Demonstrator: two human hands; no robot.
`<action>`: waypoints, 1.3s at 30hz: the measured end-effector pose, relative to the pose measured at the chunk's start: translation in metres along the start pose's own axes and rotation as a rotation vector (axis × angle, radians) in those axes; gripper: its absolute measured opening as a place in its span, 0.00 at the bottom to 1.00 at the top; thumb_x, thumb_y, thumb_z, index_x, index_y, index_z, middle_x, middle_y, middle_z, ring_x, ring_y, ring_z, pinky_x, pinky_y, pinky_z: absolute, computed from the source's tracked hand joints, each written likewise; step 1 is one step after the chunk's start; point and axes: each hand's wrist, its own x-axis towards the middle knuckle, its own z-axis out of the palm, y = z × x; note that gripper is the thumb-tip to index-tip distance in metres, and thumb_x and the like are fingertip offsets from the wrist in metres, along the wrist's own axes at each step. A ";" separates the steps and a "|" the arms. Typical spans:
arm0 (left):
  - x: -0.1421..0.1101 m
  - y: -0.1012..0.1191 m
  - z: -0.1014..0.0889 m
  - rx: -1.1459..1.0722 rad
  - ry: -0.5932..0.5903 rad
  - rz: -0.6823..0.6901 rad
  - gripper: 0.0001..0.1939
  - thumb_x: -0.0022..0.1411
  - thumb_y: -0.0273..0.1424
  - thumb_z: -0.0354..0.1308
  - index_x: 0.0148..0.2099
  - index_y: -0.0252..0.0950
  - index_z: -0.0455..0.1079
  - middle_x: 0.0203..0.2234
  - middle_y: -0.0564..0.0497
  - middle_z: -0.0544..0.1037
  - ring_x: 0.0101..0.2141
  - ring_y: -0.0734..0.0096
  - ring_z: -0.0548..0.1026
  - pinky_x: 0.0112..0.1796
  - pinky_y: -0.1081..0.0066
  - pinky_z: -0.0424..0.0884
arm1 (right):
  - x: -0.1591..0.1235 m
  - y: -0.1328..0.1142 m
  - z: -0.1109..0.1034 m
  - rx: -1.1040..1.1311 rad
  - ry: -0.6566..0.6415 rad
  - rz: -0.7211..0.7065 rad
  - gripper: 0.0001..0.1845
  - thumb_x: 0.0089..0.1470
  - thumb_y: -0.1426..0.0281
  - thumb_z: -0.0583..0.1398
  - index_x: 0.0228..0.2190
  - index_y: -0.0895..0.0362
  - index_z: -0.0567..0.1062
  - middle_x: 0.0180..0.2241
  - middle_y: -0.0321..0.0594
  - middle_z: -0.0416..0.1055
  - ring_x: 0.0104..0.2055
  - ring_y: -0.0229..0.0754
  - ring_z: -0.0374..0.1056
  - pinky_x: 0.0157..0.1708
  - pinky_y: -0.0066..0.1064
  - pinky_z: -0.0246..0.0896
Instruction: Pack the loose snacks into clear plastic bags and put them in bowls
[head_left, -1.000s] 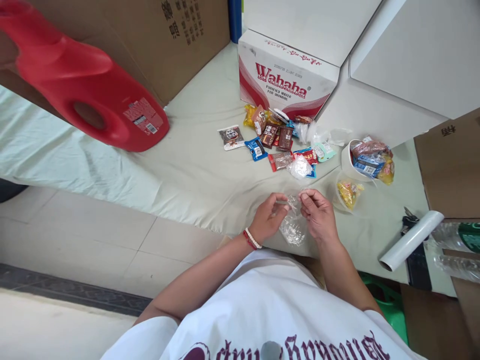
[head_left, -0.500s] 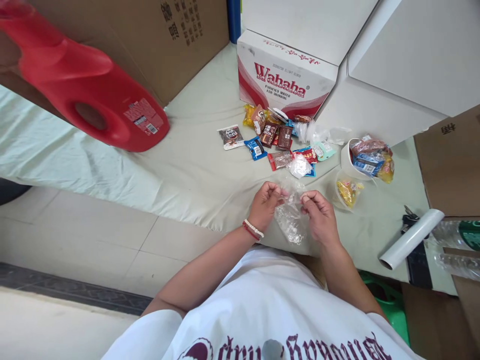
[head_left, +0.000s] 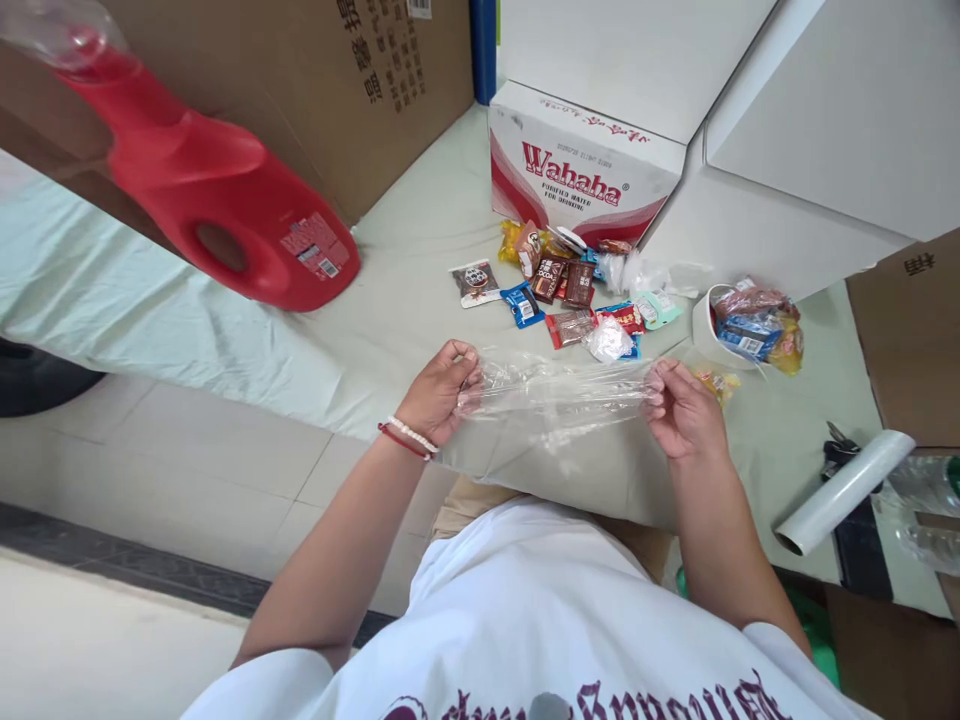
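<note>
Between my hands a sheet of clear plastic film [head_left: 559, 395] is stretched out wide, wrinkled and see-through. My left hand [head_left: 448, 390] pinches its left end, and my right hand [head_left: 681, 408] grips the right end. Behind the film lies a loose pile of small snack packets, among them a blue packet [head_left: 523, 304], a brown cocoa packet [head_left: 549, 278] and a crumpled white wad [head_left: 610, 340]. Just past my right hand, yellow wrapped snacks [head_left: 718, 384] are partly hidden by it. A white cup [head_left: 705, 325] filled with packets lies behind them.
A big red jug [head_left: 232, 215] is at the left, before a brown carton [head_left: 300, 90]. The Wahaha box [head_left: 577, 175] stands at the back. To the right lie a roll of film [head_left: 844, 492], a black object [head_left: 862, 550] and clear bottles [head_left: 926, 485].
My hands have moved apart, left hand to the left and right hand to the right. The plastic film, bunched and hanging before, is now pulled wide between them. The view has shifted slightly.
</note>
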 end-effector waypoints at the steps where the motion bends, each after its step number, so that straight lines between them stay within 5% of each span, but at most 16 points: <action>1: 0.006 0.001 -0.005 0.091 0.034 0.000 0.16 0.61 0.38 0.64 0.37 0.41 0.57 0.22 0.62 0.62 0.15 0.85 0.54 0.15 0.83 0.48 | 0.010 0.001 0.000 -0.065 -0.008 -0.009 0.25 0.37 0.61 0.76 0.31 0.54 0.69 0.21 0.25 0.63 0.19 0.29 0.59 0.14 0.17 0.51; 4: 0.029 -0.006 -0.010 0.318 0.314 0.087 0.08 0.68 0.34 0.52 0.37 0.42 0.55 0.21 0.62 0.60 0.15 0.82 0.54 0.16 0.81 0.51 | 0.031 0.011 0.007 -0.318 0.052 -0.135 0.24 0.45 0.52 0.71 0.34 0.53 0.68 0.26 0.30 0.68 0.26 0.35 0.67 0.20 0.23 0.64; 7: 0.048 -0.024 -0.007 0.396 0.462 0.186 0.06 0.70 0.33 0.45 0.38 0.42 0.53 0.23 0.61 0.61 0.16 0.79 0.57 0.18 0.80 0.55 | 0.022 0.022 0.019 -0.674 0.198 -0.517 0.20 0.56 0.52 0.64 0.42 0.53 0.70 0.42 0.42 0.72 0.43 0.44 0.71 0.37 0.35 0.73; 10: 0.058 -0.042 -0.006 0.512 0.448 0.263 0.06 0.71 0.35 0.42 0.39 0.43 0.52 0.24 0.60 0.62 0.17 0.77 0.60 0.20 0.77 0.58 | -0.005 0.031 0.029 -1.008 -0.030 -0.844 0.24 0.61 0.62 0.61 0.57 0.51 0.68 0.59 0.50 0.65 0.49 0.46 0.69 0.45 0.40 0.72; 12: 0.062 -0.048 -0.009 0.583 0.419 0.284 0.06 0.71 0.36 0.41 0.39 0.43 0.52 0.23 0.60 0.62 0.17 0.76 0.61 0.21 0.76 0.60 | -0.014 0.037 0.033 -1.186 -0.375 -0.848 0.30 0.61 0.68 0.59 0.64 0.50 0.63 0.62 0.51 0.63 0.50 0.48 0.70 0.44 0.41 0.72; 14: 0.068 -0.047 -0.017 0.635 0.397 0.299 0.06 0.71 0.37 0.42 0.39 0.43 0.53 0.23 0.60 0.63 0.18 0.74 0.63 0.23 0.74 0.63 | -0.009 0.043 0.031 -1.302 -0.600 -0.810 0.27 0.62 0.74 0.56 0.61 0.52 0.68 0.53 0.50 0.71 0.48 0.50 0.70 0.42 0.41 0.71; 17: 0.079 -0.032 -0.033 0.759 0.405 0.361 0.05 0.69 0.34 0.46 0.37 0.42 0.56 0.24 0.57 0.65 0.25 0.69 0.67 0.34 0.67 0.69 | 0.009 0.051 0.020 -1.278 -0.590 -0.816 0.16 0.64 0.75 0.54 0.47 0.53 0.78 0.37 0.45 0.75 0.42 0.48 0.71 0.41 0.40 0.70; 19: 0.082 -0.022 -0.041 0.843 0.456 0.427 0.03 0.66 0.32 0.49 0.38 0.41 0.59 0.29 0.52 0.68 0.33 0.64 0.71 0.43 0.60 0.71 | 0.017 0.054 0.012 -1.203 -0.514 -0.808 0.12 0.65 0.73 0.56 0.42 0.53 0.79 0.36 0.43 0.75 0.41 0.46 0.71 0.41 0.38 0.69; 23: 0.063 -0.017 -0.037 1.067 0.619 0.854 0.16 0.59 0.31 0.55 0.50 0.34 0.65 0.48 0.36 0.69 0.53 0.50 0.68 0.57 0.46 0.63 | 0.011 0.057 0.011 -1.155 -0.448 -0.792 0.09 0.64 0.73 0.57 0.40 0.53 0.78 0.35 0.41 0.74 0.39 0.44 0.72 0.40 0.35 0.68; 24: 0.053 -0.019 -0.032 1.133 0.556 0.991 0.19 0.58 0.30 0.56 0.52 0.34 0.65 0.51 0.35 0.68 0.57 0.48 0.66 0.59 0.44 0.61 | 0.008 0.057 0.014 -1.157 -0.442 -0.791 0.09 0.64 0.74 0.57 0.39 0.53 0.78 0.35 0.40 0.74 0.39 0.44 0.72 0.40 0.35 0.68; 26: 0.036 -0.025 -0.023 1.267 0.190 1.159 0.24 0.55 0.28 0.55 0.55 0.37 0.67 0.54 0.38 0.70 0.60 0.49 0.65 0.63 0.42 0.57 | 0.003 0.057 0.020 -1.156 -0.440 -0.794 0.09 0.64 0.74 0.57 0.39 0.53 0.78 0.35 0.40 0.74 0.39 0.43 0.72 0.40 0.34 0.68; 28: 0.023 -0.032 -0.018 1.394 -0.250 1.143 0.25 0.53 0.27 0.55 0.55 0.38 0.69 0.53 0.41 0.73 0.62 0.51 0.65 0.66 0.40 0.50 | 0.000 0.055 0.025 -1.151 -0.446 -0.800 0.09 0.64 0.74 0.57 0.40 0.52 0.77 0.36 0.40 0.74 0.40 0.43 0.72 0.40 0.34 0.69; 30: 0.020 -0.036 -0.022 1.464 -0.513 1.048 0.21 0.54 0.23 0.53 0.49 0.40 0.73 0.48 0.45 0.78 0.61 0.53 0.68 0.68 0.37 0.41 | -0.001 0.050 0.024 -1.160 -0.455 -0.801 0.10 0.64 0.74 0.56 0.41 0.52 0.77 0.36 0.41 0.74 0.39 0.43 0.73 0.39 0.33 0.69; 33: 0.023 -0.036 -0.047 1.434 -0.602 0.958 0.17 0.53 0.18 0.50 0.36 0.43 0.74 0.42 0.52 0.82 0.60 0.61 0.70 0.70 0.41 0.40 | -0.001 0.041 0.008 -1.216 -0.471 -0.802 0.10 0.65 0.73 0.56 0.41 0.52 0.77 0.38 0.42 0.75 0.40 0.43 0.73 0.40 0.34 0.70; 39: 0.007 -0.021 -0.102 1.219 -0.760 0.694 0.11 0.51 0.19 0.52 0.30 0.40 0.71 0.54 0.51 0.80 0.65 0.61 0.66 0.69 0.50 0.53 | -0.006 0.040 -0.040 -1.337 -0.443 -0.747 0.11 0.66 0.71 0.55 0.41 0.52 0.79 0.39 0.44 0.76 0.42 0.44 0.74 0.41 0.37 0.72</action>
